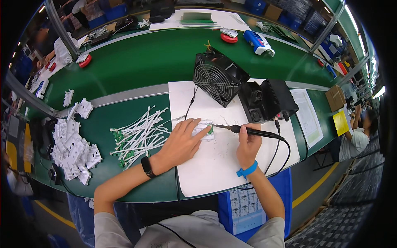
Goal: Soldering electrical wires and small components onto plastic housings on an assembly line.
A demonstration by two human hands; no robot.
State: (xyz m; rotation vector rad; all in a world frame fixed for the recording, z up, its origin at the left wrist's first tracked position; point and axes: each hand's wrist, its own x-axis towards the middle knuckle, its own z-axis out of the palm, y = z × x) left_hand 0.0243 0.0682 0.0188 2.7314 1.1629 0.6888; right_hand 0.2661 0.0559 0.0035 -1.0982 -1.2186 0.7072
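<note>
Nearest us, the curved front edge of the green work table (136, 194) runs just past our elbows, and a blue bin of small white parts (248, 211) sits under it at about 5 o'clock. A white paper sheet (215, 165) covers the table in front of us and reaches almost to that front edge; the bare part of it between our two wrists is the freest room we have.

Our left hand (180, 142) lies flat, palm down, fingers spread and stretched toward 2 o'clock, pressing a small white plastic part with a green circuit board (205, 131) onto the paper; it grips nothing, only holds the part down. A black watch (147, 167) sits on that wrist. Our right hand (248, 144) is clenched around the black handle of a soldering iron (248, 131), thumb on top, with the iron lying nearly level and its tip pointing to 9 o'clock, touching the part just beside our left fingertips. A blue wrist strap (247, 170) circles the right wrist, and the iron's black cable (279, 153) loops off toward 4 o'clock.

At 9 o'clock from the left hand, a loose bundle of white-wired green boards (138, 134) lies near it, and farther out a heap of white plastic housings (74, 149) crowds the table's left edge.

Beyond the hands, at 12 o'clock, a black round-grilled fan (217, 76) and a black soldering station box (269, 99) close off the paper's far side. Behind them runs a metal strip (128, 93), then the open green belt (157, 58).
</note>
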